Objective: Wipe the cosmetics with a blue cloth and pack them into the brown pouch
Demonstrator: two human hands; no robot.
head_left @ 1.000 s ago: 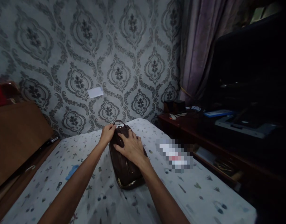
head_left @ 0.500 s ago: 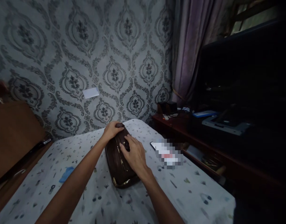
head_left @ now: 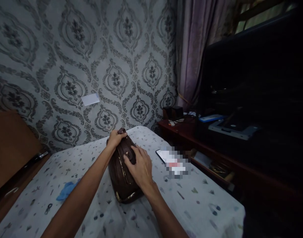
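A dark brown leather-look bag (head_left: 120, 175) with gold zips lies lengthwise on a patterned white cloth. At its far end my left hand (head_left: 116, 138) is closed around the bag by a short strap loop. My right hand (head_left: 141, 167) rests over the right side of the bag, thumb and fingers gripping about a small dark flap with a gold stud (head_left: 127, 153). Part of that flap is covered by the right fingers. To the right of the bag lies a phone (head_left: 162, 156) with a lit screen, partly blurred out.
The white printed cloth (head_left: 198, 205) covers the bed-like surface. A crumpled blue cloth (head_left: 66, 190) lies left of my left forearm. On the right stand a dark red desk (head_left: 176, 130) with an open drawer (head_left: 216, 170) and a large dark screen (head_left: 250, 76). A brown board (head_left: 15, 145) is at left.
The view has shifted slightly to the right. At the bag's far end the strap loop stands up more above my left fingers. Both hands stay on the bag.
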